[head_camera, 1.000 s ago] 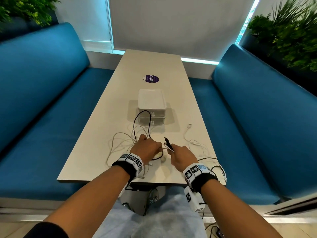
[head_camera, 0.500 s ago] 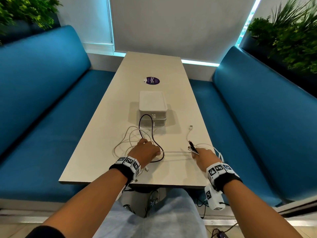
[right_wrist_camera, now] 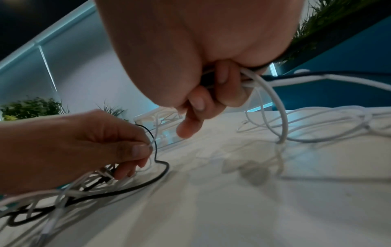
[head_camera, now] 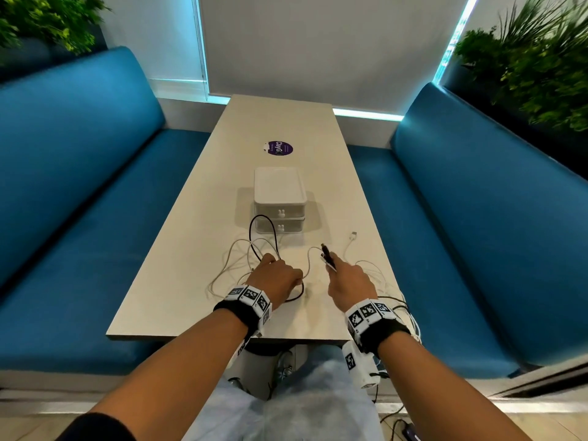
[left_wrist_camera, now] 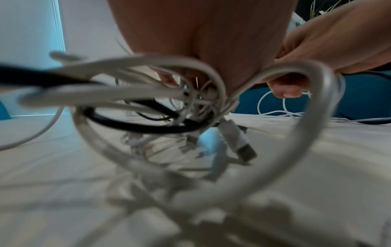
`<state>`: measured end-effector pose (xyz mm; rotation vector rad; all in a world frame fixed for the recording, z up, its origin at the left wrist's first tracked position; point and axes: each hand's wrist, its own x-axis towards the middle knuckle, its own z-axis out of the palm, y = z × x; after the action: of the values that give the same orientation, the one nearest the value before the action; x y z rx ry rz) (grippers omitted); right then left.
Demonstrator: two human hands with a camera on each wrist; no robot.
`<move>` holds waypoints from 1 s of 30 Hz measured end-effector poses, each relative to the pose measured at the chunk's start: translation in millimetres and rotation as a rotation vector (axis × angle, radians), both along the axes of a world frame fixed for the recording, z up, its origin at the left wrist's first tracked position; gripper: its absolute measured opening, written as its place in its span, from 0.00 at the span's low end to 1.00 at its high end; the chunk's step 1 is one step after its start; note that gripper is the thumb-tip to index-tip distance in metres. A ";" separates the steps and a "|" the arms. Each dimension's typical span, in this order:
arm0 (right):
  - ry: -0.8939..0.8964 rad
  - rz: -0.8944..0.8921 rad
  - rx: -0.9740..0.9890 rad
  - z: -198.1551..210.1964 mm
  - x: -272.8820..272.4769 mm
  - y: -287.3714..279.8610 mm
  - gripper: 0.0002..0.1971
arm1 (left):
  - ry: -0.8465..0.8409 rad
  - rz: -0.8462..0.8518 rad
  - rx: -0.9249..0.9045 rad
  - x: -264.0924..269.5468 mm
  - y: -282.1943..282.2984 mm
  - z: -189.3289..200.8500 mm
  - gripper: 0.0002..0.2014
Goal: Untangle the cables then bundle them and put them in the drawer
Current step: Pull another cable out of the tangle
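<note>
White and black cables [head_camera: 254, 253] sit tangled just in front of the drawer box [head_camera: 280, 202] in the head view. The left hand [head_camera: 275, 278] is clenched around the knot. The right hand [head_camera: 350, 281] pinches a black plug and a white cable beside it. Behind the box there's a purple sticker [head_camera: 279, 148] reading "ClayG", smaller print unreadable.

Left wrist view is mostly blur; the fingers [left_wrist_camera: 169, 78] are buried in loops and one USB plug [left_wrist_camera: 243, 147] dangles.

Right wrist view: the fingertips [right_wrist_camera: 230, 90] clamp cables, plug hidden.
</note>
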<state>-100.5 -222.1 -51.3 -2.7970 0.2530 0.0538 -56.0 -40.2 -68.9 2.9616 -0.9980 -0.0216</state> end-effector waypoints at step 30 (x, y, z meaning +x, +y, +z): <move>0.174 -0.034 -0.087 -2.1 -13.1 -55.8 0.13 | 0.024 0.043 0.125 6.6 32.1 0.6 0.11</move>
<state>-113.6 -277.9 -53.4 -2.8759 0.3523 0.2862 -49.4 -8.1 -68.3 3.0860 -0.9646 -0.1230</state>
